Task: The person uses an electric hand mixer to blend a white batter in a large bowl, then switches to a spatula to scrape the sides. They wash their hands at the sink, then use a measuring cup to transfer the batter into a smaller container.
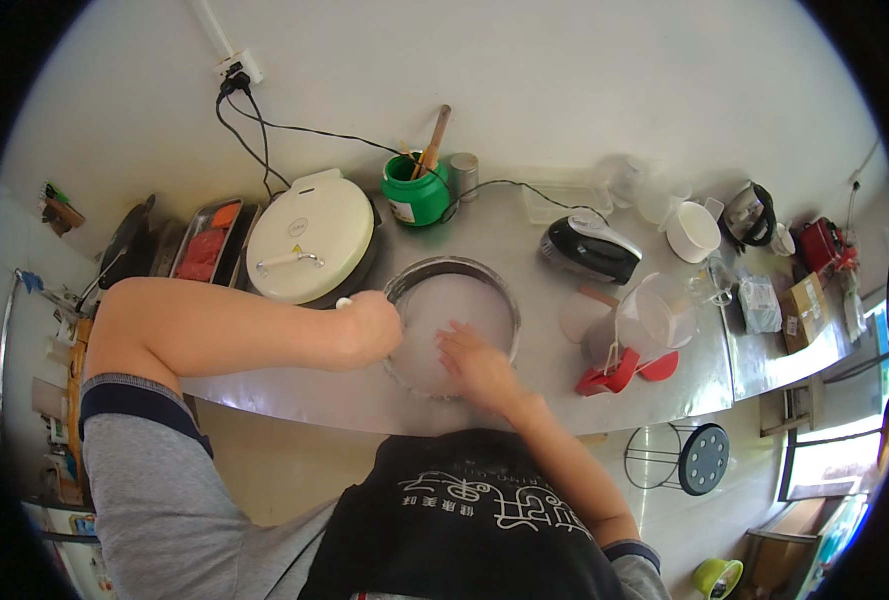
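A round metal-rimmed pan [516, 315] rests on the counter before me, its rim dusted with white. Inside it lies a smooth, pale round layer [444, 300], whose material I cannot tell. My left hand [369, 330] is closed at the pan's left rim, with the fingertips hidden beneath the hand. A small white piece [345, 303] shows just behind its knuckles; whether it is in the hand is unclear. Across the lower middle of the pale layer, my right hand [478, 367] is spread palm down, its fingers apart and touching the surface.
A cream electric griddle [312, 236] stands left of the pan. Behind are a green plastic jar [416, 191] of wooden utensils and a black hand mixer [591, 250] with a cord. To the right are a clear jug [654, 315], red plastic pieces [613, 375] and a white jug [692, 232].
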The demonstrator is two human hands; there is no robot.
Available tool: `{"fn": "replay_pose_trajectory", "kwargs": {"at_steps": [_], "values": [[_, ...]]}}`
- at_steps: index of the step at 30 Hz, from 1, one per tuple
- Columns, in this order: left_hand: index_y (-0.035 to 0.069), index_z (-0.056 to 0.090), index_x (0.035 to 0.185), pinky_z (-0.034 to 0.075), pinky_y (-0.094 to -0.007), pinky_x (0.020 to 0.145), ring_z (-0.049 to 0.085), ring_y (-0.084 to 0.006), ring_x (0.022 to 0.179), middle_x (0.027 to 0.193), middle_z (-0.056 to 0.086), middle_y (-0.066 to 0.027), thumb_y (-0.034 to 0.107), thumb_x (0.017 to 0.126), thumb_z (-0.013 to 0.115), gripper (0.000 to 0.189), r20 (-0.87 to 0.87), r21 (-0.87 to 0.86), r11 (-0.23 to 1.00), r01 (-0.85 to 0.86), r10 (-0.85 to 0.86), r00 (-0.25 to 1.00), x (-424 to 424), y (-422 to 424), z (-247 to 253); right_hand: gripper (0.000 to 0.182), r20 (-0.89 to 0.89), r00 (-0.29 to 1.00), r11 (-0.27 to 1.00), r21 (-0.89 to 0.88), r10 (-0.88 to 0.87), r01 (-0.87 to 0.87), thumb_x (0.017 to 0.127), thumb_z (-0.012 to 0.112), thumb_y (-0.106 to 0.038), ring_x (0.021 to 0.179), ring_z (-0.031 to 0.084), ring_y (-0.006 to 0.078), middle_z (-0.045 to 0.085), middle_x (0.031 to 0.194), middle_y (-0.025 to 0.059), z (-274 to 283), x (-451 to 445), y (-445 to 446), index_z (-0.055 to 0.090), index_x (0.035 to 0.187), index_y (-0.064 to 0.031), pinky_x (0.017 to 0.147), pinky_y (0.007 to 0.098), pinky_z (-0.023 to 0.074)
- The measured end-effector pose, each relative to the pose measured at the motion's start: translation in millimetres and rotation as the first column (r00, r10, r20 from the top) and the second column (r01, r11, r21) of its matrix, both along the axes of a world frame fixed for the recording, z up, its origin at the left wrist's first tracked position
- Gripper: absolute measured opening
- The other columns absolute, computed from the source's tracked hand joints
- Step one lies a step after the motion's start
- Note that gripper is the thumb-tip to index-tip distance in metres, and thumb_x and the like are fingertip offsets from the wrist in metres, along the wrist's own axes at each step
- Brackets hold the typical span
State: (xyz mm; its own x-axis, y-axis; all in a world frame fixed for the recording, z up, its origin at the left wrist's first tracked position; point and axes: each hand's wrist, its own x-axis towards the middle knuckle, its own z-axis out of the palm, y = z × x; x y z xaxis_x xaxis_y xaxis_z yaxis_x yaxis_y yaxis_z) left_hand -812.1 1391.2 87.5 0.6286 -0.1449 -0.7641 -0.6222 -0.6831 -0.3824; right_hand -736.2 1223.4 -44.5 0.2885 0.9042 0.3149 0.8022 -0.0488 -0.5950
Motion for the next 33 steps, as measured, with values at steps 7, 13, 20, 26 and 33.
{"fn": "replay_pose_trajectory", "kwargs": {"at_steps": [7,13,20,26,33], "values": [[0.005,0.065,0.069,0.049,-0.0396,0.056,0.065,-0.0296,0.068,0.071,0.065,-0.0148,0.014,0.069,0.059,0.01,0.07,-0.389,0.909,-0.149,0.191,0.979,32.3,-22.9,29.8,0.026,-0.077,0.995,0.997,0.031,-0.064,0.066,0.087,0.051,-0.013,0.119,0.046,0.0335,0.056,0.12,0.0157,11.4,13.8,-11.0,0.059,0.107,0.0023,0.103,0.0408,0.0343],[0.007,0.066,0.067,0.047,-0.0369,0.053,0.065,-0.0258,0.068,0.07,0.066,-0.0112,0.017,0.073,0.06,0.013,0.198,-0.202,0.979,-0.009,0.05,0.979,73.4,-43.4,52.8,0.026,-0.17,0.951,0.963,0.031,-0.259,0.268,0.088,0.05,-0.013,0.114,0.05,0.034,0.057,0.117,0.0182,23.6,24.8,-27.5,0.058,0.106,0.0033,0.097,0.04,0.0403],[0.012,0.07,0.076,0.046,-0.0327,0.054,0.065,-0.0177,0.07,0.074,0.067,-0.0022,0.023,0.067,0.07,0.014,0.199,0.099,0.995,-0.023,0.003,0.98,112.8,-62.6,18.4,0.032,-0.512,0.777,0.926,-0.124,-0.367,0.355,0.093,0.045,-0.019,0.099,0.059,0.0309,0.063,0.101,0.0193,49.2,45.9,-40.5,0.056,0.111,0.0053,0.088,0.034,0.0436],[0.011,0.068,0.077,0.042,-0.0356,0.047,0.055,-0.0202,0.055,0.071,0.062,-0.0016,0.02,0.064,0.065,0.016,0.214,0.134,0.985,0.106,-0.133,0.968,115.1,-95.0,-6.9,0.036,-0.547,0.726,0.89,-0.083,-0.416,0.448,0.096,0.043,-0.025,0.091,0.06,0.0184,0.066,0.094,0.0151,64.2,60.6,-54.1,0.058,0.113,0.0033,0.084,0.0293,0.0432],[0.01,0.069,0.072,0.044,-0.0363,0.05,0.061,-0.0219,0.063,0.068,0.064,-0.0033,0.022,0.063,0.065,0.015,0.31,-0.001,0.944,0.329,-0.312,0.898,55.0,-96.4,-25.3,0.037,-0.69,0.624,0.864,-0.004,-0.367,0.504,0.097,0.042,-0.024,0.111,0.052,0.016,0.061,0.115,0.0128,57.2,75.4,-64.1,0.059,0.116,0.0032,0.098,0.0269,0.0337]]}}
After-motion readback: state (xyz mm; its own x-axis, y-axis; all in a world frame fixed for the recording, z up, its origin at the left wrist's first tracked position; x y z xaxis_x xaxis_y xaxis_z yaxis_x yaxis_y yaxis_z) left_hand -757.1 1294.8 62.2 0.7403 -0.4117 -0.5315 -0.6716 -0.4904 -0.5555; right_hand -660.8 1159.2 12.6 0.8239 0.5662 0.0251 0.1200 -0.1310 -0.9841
